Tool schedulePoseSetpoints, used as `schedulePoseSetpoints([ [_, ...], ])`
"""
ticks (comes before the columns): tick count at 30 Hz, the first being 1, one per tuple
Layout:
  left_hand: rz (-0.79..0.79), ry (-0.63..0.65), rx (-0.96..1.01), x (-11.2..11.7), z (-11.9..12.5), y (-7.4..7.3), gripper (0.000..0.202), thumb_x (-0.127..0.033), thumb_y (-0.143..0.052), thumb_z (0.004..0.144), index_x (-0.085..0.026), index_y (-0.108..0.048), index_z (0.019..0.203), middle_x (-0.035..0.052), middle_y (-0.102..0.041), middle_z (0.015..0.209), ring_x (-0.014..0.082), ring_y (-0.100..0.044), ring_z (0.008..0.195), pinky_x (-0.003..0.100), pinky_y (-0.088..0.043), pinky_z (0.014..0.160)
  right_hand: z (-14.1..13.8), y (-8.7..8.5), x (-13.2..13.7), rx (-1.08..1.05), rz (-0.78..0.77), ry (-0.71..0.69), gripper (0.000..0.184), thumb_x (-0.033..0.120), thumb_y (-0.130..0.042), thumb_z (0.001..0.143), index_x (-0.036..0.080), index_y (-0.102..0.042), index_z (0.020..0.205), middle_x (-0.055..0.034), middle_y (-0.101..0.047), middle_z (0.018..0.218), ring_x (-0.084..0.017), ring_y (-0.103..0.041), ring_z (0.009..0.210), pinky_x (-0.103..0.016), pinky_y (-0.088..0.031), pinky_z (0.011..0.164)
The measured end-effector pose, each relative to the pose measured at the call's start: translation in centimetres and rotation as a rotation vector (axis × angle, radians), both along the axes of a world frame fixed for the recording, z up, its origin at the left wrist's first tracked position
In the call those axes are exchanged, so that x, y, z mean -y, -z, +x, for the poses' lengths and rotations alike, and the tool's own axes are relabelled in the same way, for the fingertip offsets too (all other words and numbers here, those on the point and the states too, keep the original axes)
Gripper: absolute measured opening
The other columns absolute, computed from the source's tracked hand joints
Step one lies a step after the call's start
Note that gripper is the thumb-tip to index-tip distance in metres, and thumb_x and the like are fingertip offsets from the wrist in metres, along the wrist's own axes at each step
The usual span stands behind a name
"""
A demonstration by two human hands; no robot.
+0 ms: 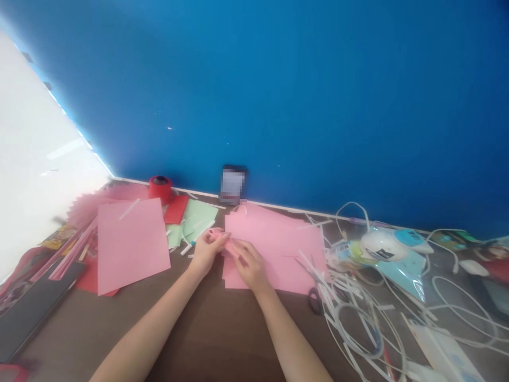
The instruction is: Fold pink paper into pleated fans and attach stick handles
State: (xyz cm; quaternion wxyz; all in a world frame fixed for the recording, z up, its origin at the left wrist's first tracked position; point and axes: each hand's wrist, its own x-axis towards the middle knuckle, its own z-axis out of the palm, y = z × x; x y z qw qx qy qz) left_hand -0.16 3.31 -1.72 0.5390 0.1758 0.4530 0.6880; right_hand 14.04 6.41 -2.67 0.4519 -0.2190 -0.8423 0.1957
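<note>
A small folded piece of pink paper [229, 246] is pinched between my two hands, in the middle of the view. My left hand [207, 252] grips its left end, with the fingers curled round it. On the other end, the fingers of my right hand [251, 265] press together. Both hands are just in front of a stack of pink paper sheets [278, 239]. The exact folds are blurred and partly covered by my fingers. Near my left hand lie green paper pieces [199, 217] and a white pen-like stick [186, 249].
A pink sheet [133, 249] and a red tape roll [159, 188] are at left. A phone [233, 184] leans on the blue wall. Scissors [315, 301], white paper strips [342, 286], looped cables [457, 313] and a white glue-gun-like object [389, 244] crowd the right side.
</note>
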Motion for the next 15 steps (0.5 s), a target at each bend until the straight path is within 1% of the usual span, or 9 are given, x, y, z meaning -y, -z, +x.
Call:
schedulePoseSetpoints([
  [5,0.001,0.009,-0.031,0.1,0.1,-0.1,0.038,-0.026,-0.076,0.059,-0.013,-0.058,0.09,0.0043,-0.065,0.075,0.0134,-0.062,0.066,0.024,-0.048,0.06,-0.1,0.2,0.0,-0.031,-0.01,0.015,0.039,0.007,-0.046,0.083,0.027,-0.055,0.116,-0.007,-0.061,0.106,-0.018,-0.058,0.102,-0.036,-0.052,0.087],
  [7,0.029,0.027,-0.016,0.2,0.0,-0.2,0.038,-0.027,-0.075,0.06,-0.013,-0.058,0.092,0.0059,-0.067,0.08,0.0157,-0.063,0.073,0.026,-0.049,0.066,-0.1,0.1,0.1,-0.045,0.005,0.038,0.037,0.007,-0.046,0.083,0.025,-0.057,0.113,-0.0076,-0.062,0.104,-0.018,-0.059,0.1,-0.035,-0.052,0.086],
  [9,0.071,0.065,0.047,0.3,-0.2,-0.4,0.038,-0.031,-0.073,0.064,-0.014,-0.059,0.095,0.0082,-0.068,0.087,0.0185,-0.064,0.082,0.029,-0.048,0.073,-0.1,0.0,0.2,-0.068,0.027,0.068,0.036,0.005,-0.047,0.082,0.024,-0.058,0.112,-0.0082,-0.063,0.103,-0.018,-0.059,0.099,-0.035,-0.053,0.085],
  [11,0.101,0.109,0.122,0.3,-0.4,-0.5,0.038,-0.034,-0.07,0.067,-0.015,-0.06,0.097,0.0099,-0.067,0.095,0.0203,-0.063,0.09,0.03,-0.047,0.078,0.0,-0.2,0.2,-0.108,0.019,0.093,0.035,0.005,-0.047,0.082,0.023,-0.059,0.109,-0.008,-0.064,0.102,-0.018,-0.06,0.098,-0.035,-0.052,0.085],
  [13,0.128,0.141,0.177,0.3,-0.7,-0.6,0.036,-0.034,-0.07,0.067,-0.017,-0.061,0.098,0.0093,-0.065,0.104,0.0203,-0.061,0.096,0.031,-0.045,0.084,-0.1,-0.4,0.3,-0.166,-0.061,0.112,0.029,0.007,-0.049,0.081,0.022,-0.061,0.103,-0.0073,-0.066,0.099,-0.019,-0.061,0.096,-0.036,-0.053,0.084],
  [15,0.163,0.171,0.202,0.3,-1.0,-0.5,0.037,-0.033,-0.072,0.065,-0.019,-0.063,0.098,0.0073,-0.063,0.109,0.0195,-0.059,0.1,0.031,-0.043,0.088,-0.3,-0.6,0.5,-0.245,-0.235,0.129,0.019,0.012,-0.053,0.08,0.021,-0.062,0.095,-0.0063,-0.067,0.092,-0.019,-0.064,0.086,-0.034,-0.055,0.077],
])
